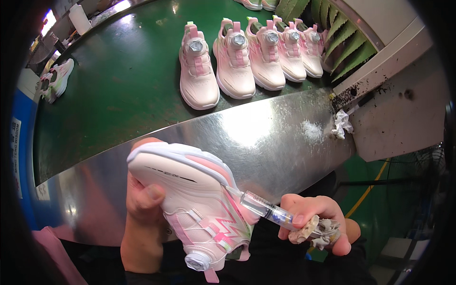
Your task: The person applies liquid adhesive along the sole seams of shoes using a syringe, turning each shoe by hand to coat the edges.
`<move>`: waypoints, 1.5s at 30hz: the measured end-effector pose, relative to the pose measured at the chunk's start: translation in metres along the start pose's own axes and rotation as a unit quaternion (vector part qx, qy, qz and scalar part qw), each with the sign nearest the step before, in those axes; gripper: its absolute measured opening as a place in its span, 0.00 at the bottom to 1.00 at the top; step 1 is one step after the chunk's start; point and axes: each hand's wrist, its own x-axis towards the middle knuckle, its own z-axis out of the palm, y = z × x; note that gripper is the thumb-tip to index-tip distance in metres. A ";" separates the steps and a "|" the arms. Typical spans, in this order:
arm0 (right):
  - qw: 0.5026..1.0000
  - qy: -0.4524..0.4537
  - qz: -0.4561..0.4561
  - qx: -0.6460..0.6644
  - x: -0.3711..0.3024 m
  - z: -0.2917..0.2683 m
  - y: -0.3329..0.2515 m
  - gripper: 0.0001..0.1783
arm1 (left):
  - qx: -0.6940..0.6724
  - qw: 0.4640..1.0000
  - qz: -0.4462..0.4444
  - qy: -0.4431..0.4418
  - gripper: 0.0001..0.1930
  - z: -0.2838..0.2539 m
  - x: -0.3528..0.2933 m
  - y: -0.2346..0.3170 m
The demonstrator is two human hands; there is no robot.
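Observation:
My left hand [146, 199] grips a pale pink and white sneaker [190, 190] by its toe end, thumb on the upper. The shoe is tilted on its side, its white sole turned up and its dial closure [197, 261] hanging lowest. In my right hand [311, 209] is a clear syringe [260, 205] with see-through liquid inside. Its thin tip reaches the line between upper and sole at the side of the shoe; whether it touches is hard to tell. A crumpled, dirty whitish wad [326, 232], cloth or paper, is also held among the right fingers.
Beyond a shiny metal ledge [199, 137], several similar sneakers [237, 61] stand in a row on a green belt [118, 80]. Other shoes [58, 80] sit far left, near a white bottle [80, 19]. Green strips [349, 47] hang at right, above crumpled white paper [342, 124].

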 end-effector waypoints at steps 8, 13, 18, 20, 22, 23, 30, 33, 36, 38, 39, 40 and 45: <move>0.999 -0.013 -0.040 -0.031 -0.009 -0.006 0.014 0.43 | 0.050 0.999 0.004 0.000 0.36 -0.017 0.004 0.000; 0.999 0.016 -0.027 -0.039 -0.019 -0.002 0.018 0.41 | 0.061 0.998 -0.007 0.002 0.35 -0.032 -0.001 -0.003; 0.997 0.025 -0.032 -0.069 -0.033 -0.007 0.020 0.41 | -0.007 0.997 -0.016 0.073 0.35 -0.024 0.011 -0.017; 0.997 0.004 -0.033 -0.075 -0.035 -0.003 0.017 0.40 | -0.017 0.997 -0.034 0.061 0.34 -0.022 0.006 -0.010; 0.996 0.001 -0.034 -0.077 -0.037 0.000 0.018 0.39 | -0.010 0.997 -0.021 0.072 0.33 -0.028 -0.002 -0.002; 0.996 -0.010 -0.035 -0.083 -0.040 -0.003 0.018 0.40 | -0.006 0.997 -0.015 0.077 0.33 -0.034 -0.003 -0.002; 0.995 0.010 -0.041 -0.089 -0.057 -0.010 0.029 0.40 | 0.001 0.996 -0.009 0.093 0.30 -0.069 0.001 -0.009; 0.996 0.011 -0.045 -0.081 -0.063 -0.014 0.034 0.40 | -0.044 0.993 -0.029 0.108 0.28 -0.056 0.005 -0.017; 0.997 -0.003 -0.060 -0.053 -0.063 -0.009 0.035 0.40 | -0.051 0.988 -0.029 0.141 0.28 -0.045 -0.010 0.004; 0.995 0.020 -0.057 -0.073 -0.069 -0.018 0.039 0.39 | -0.059 0.990 -0.051 0.119 0.28 -0.051 0.008 -0.017; 0.994 0.030 -0.055 -0.085 -0.073 -0.023 0.041 0.39 | -0.075 0.989 -0.055 0.117 0.28 -0.050 0.018 -0.030; 0.995 0.026 -0.056 -0.075 -0.072 -0.022 0.041 0.39 | -0.075 0.987 -0.047 0.131 0.27 -0.044 0.013 -0.025; 0.994 0.013 -0.062 -0.084 -0.072 -0.020 0.042 0.40 | -0.060 0.989 -0.086 0.103 0.26 -0.042 0.008 -0.012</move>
